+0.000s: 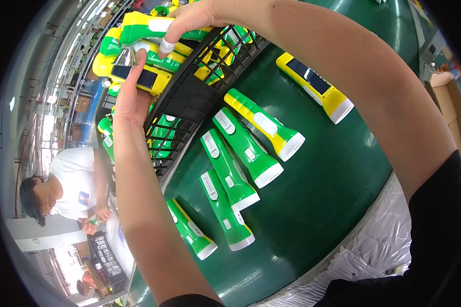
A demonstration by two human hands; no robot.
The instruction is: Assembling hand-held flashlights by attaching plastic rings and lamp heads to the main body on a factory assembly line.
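Note:
A black plastic crate [182, 105] at the upper left holds a heap of green and yellow flashlights. Over it, my left hand [131, 102] is wrapped round a yellow flashlight [160, 82] with a dark solar panel. Its thumb lies across the panel, beside a silver reflector cup [125, 56]; the other fingers are mostly hidden. My right hand [192, 20] comes in from above and grips a green-and-yellow flashlight [134, 29] at the top of the heap. White tape [166, 46] wraps one of its fingers.
Several green flashlights [246, 146] lie on the green tabletop [302, 204], with a yellow solar flashlight [315, 84] farther right. Plastic-wrapped material [363, 245] lines the near edge. At left, a person in white [74, 176] handles a small part near another black crate [107, 261].

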